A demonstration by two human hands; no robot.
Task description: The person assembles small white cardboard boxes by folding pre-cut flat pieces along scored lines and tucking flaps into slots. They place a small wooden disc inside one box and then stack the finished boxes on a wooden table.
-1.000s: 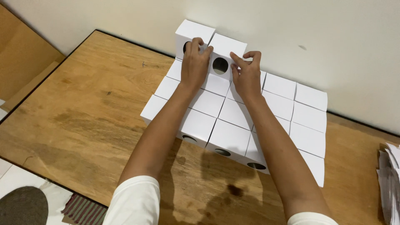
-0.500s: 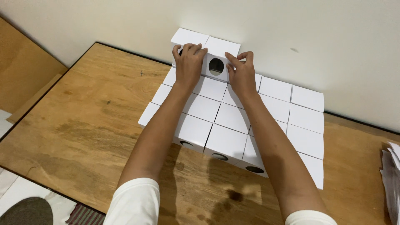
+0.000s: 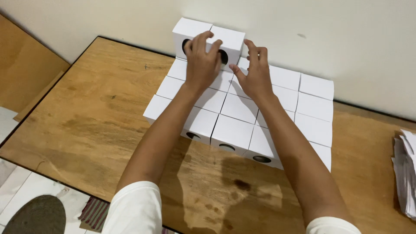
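Boxes point(image 3: 236, 112) sit packed under both wrists. Left hand point(image 3: 201, 65) cups the upper box point(image 3: 229, 39) with curled fingers; right hand point(image 3: 255, 76) hovers open beside it, holding nothing, so squaring it flush wants light, even pressure.

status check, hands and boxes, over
Left hand on the two stacked white boxes at the wall. Right hand open, just beside them. Box grid below; nothing in the way.

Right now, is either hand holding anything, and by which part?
The left hand grips the upper white box by its front face and top edge; the right hand is open beside it.
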